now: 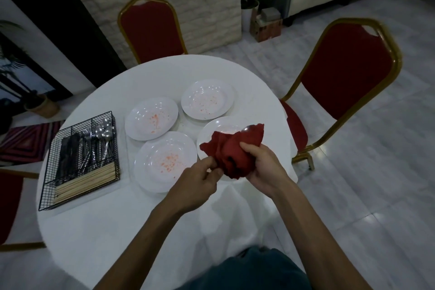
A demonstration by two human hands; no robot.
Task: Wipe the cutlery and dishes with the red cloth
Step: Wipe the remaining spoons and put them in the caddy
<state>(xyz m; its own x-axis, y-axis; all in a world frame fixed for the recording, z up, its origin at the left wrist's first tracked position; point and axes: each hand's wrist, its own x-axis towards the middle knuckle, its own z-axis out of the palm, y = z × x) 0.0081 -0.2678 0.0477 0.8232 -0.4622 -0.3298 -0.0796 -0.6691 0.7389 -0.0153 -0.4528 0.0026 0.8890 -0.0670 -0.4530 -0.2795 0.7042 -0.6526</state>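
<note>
A crumpled red cloth (235, 148) is held above the right-hand white plate (219, 128), hiding much of it. My right hand (263, 167) grips the cloth's right side. My left hand (200, 179) pinches its lower left edge. Three more white plates lie on the round white table (98, 226): one near the middle (164, 160), one at the left (150, 117) and one at the back (208, 99), each spotted with orange-red stains. A black wire basket (80, 160) at the table's left holds spoons (103, 129), dark-handled cutlery and wooden chopsticks (87, 183).
Red chairs with gold frames stand behind the table (150, 28), to its right (348, 77) and at the left edge (9, 202). Pale tiled floor spreads to the right. A potted plant (40, 103) and a patterned rug (26, 141) lie at the left.
</note>
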